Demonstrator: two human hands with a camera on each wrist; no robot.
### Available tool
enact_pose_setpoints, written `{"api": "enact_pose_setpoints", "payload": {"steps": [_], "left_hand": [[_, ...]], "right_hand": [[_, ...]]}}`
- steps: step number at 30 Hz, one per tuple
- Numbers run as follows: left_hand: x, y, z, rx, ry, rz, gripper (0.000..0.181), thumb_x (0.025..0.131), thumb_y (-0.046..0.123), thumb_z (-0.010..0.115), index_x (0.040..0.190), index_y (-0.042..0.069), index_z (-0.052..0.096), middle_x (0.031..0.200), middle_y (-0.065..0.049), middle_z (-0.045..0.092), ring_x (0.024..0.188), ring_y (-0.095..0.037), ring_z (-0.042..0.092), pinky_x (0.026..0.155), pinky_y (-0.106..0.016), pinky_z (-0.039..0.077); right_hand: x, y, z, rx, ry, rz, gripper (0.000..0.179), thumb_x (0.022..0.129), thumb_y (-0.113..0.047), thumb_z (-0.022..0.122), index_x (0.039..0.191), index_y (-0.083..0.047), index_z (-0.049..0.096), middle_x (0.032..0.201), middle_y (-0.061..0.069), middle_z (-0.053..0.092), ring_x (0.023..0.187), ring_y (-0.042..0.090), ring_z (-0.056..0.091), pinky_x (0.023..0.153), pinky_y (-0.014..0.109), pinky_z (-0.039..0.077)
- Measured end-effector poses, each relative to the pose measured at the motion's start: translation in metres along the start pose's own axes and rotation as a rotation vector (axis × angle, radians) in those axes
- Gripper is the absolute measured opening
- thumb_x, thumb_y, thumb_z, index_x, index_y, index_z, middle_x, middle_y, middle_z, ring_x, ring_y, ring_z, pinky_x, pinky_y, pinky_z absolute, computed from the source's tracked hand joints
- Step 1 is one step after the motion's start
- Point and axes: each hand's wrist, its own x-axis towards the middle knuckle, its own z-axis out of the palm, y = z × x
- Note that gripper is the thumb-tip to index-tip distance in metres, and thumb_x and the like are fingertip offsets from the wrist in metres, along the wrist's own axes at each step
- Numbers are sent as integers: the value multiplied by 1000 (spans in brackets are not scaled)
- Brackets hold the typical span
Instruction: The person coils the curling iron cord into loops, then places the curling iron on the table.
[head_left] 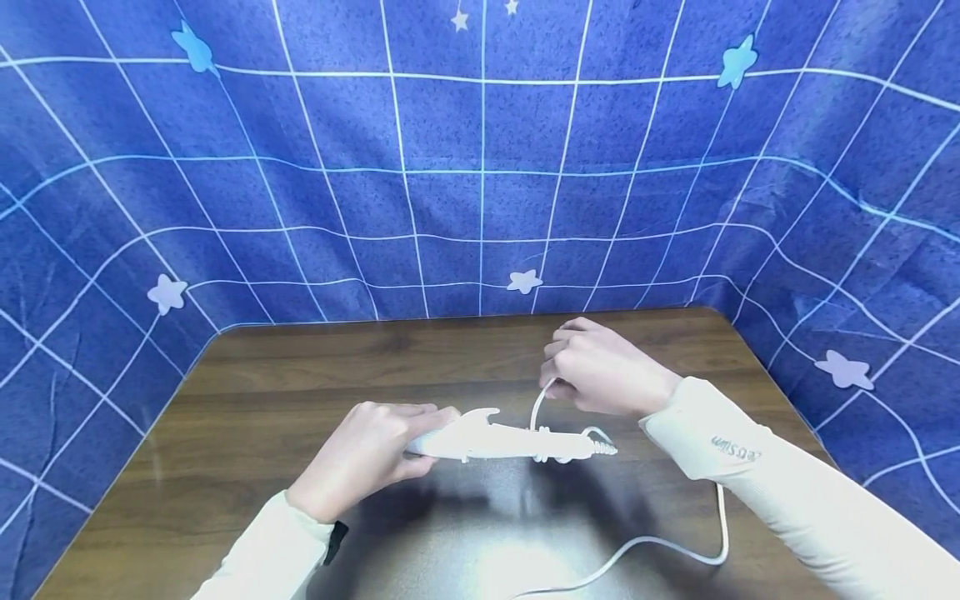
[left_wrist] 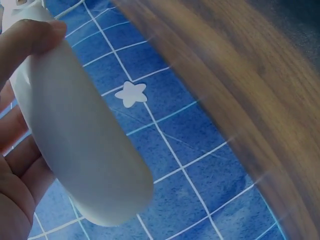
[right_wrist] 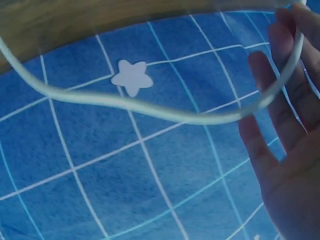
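A white appliance that looks like a curling iron (head_left: 502, 440), with a curved lever and a ribbed cord end, is held above the table. My left hand (head_left: 378, 454) grips its left end; in the left wrist view the smooth, rounded end (left_wrist: 95, 145) sticks out past the thumb (left_wrist: 37, 37). White cord (head_left: 536, 410) is looped around the part nearer the ribbed end. Up and to the right of it, my right hand (head_left: 600, 367) pinches the cord with its fingertips. Seen from the right wrist, the cord (right_wrist: 150, 109) sags away from the fingers (right_wrist: 287, 100).
Farther along, the cord (head_left: 645, 540) lies on the brown wooden table (head_left: 300, 367) near the front right. A blue curtain (head_left: 450, 200) with a white grid and stars hangs behind the table and along its sides.
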Motion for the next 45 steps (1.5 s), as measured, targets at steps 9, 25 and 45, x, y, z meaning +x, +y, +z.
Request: {"api": "enact_pose_setpoints", "payload": {"steps": [9,25,45], "left_hand": [[2,2,3,135,-16,-51,43,62,16,84,101,20,67,74,12,63,47,-2,34,40,-27,38],[13,12,9,259,-3,-143,46,62,21,87,106,16,71,76,3,71,43,-16,50,37,-32,38],[18,11,14,325,122,-255,44,60,16,89,92,12,59,62,1,57,39,-22,50,34,-34,34]], "right_hand": [[7,-17,-13,-206,80,46,13,75,-20,83,76,-17,70,71,-6,63,81,20,62,98,40,44],[13,-28,-8,-270,183,91,16,77,-14,81,69,-16,67,68,-5,60,76,19,62,95,37,45],[15,-47,-12,140,212,459,4,83,-10,75,86,-9,78,68,-3,70,65,17,64,84,44,51]]}}
